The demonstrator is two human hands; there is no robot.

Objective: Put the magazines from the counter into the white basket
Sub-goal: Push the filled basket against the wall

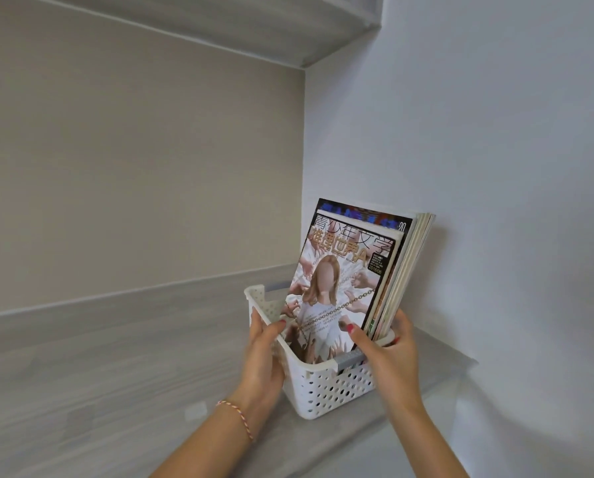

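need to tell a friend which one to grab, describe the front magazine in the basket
On the grey counter by the white wall, a white basket holds upright magazines. The front magazine faces you, gripped by both hands. Unlike the rest, its whole cover shows: a long-haired figure in white, crossed by a chain.

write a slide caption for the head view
Both hands, left hand and right hand, steady upright magazines in the white basket on a grey counter.

arms bare | left wrist: braided red-yellow bracelet point(237, 416) | fingernails painted red
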